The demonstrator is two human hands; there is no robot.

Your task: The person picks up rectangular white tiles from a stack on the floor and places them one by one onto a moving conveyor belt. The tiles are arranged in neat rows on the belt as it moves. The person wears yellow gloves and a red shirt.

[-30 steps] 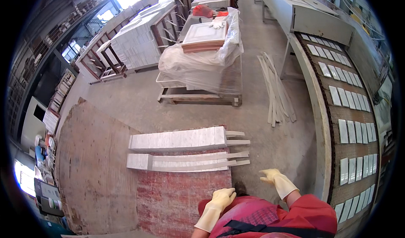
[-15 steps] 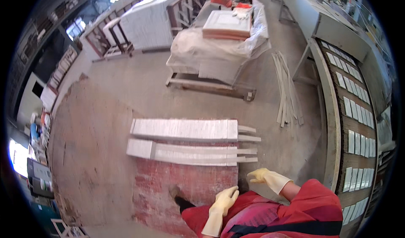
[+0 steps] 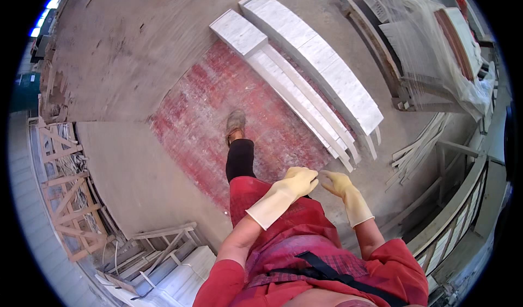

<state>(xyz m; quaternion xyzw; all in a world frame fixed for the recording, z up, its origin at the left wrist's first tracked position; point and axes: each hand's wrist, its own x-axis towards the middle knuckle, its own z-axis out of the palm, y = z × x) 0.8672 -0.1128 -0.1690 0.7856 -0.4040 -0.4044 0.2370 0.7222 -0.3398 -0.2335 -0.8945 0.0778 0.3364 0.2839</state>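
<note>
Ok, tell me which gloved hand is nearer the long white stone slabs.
Right. The right hand is just below the slabs' near end, not touching; the left hand is beside it, slightly farther away.

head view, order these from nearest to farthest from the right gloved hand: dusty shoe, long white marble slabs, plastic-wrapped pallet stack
From the right gloved hand:
1. Dusty shoe, ahead and to its left on the red floor patch.
2. Long white marble slabs, ahead on the floor.
3. Plastic-wrapped pallet stack, far ahead at right.

A clear plastic-wrapped stack of flat slabs (image 3: 436, 51) stood on a wooden pallet (image 3: 381, 45) at upper right.
</note>
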